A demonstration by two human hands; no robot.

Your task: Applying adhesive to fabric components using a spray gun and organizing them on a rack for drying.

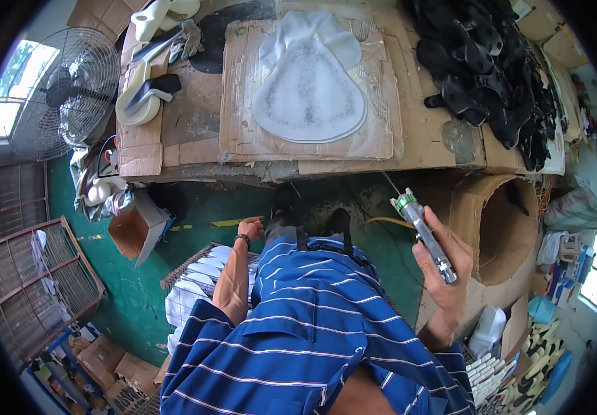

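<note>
My right hand is wrapped round a metal spray gun with a green ring near its nozzle end, held up in front of the bench's right part. My left hand hangs low by my left side, small in view, its fingers loosely bent and nothing seen in them. Ahead on the bench, a rounded triangular white pad with grey speckles lies on a cardboard sheet. Behind it spreads a wavy-edged white piece, partly covered by the pad.
Black saddle-like shells are heaped at the bench's right. White curved forms and a glove lie at its left, near a fan. A cardboard tube stands right; a rack with white pieces is beside my left arm.
</note>
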